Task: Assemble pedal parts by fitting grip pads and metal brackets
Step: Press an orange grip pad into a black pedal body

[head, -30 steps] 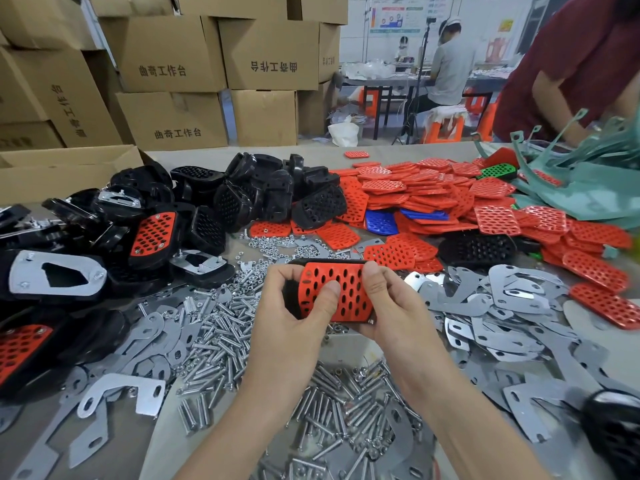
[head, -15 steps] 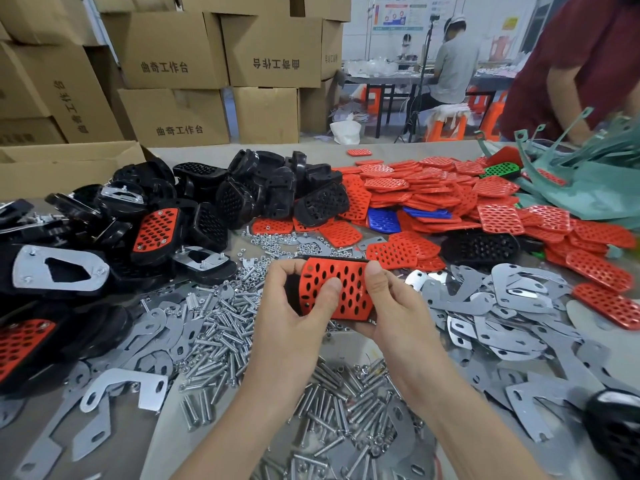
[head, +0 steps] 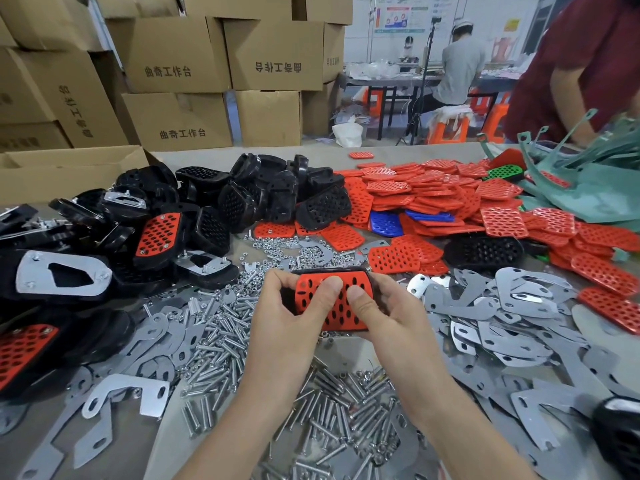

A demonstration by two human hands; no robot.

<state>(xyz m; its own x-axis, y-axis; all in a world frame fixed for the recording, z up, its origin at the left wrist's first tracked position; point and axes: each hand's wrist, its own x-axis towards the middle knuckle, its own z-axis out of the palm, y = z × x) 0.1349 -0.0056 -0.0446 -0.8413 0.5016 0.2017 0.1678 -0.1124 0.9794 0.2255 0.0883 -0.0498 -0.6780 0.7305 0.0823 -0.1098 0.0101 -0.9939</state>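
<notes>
a black pedal [head: 372,289] with a red pad [head: 332,304] on top is held up over a pile of screws [head: 332,417], gripped by the left hand [head: 284,327] and the right hand [head: 384,320] with both thumbs pressed on the pad, and metal plates [head: 502,306] and red pads [head: 433,192] are spread around on the table [head: 194,157].
</notes>
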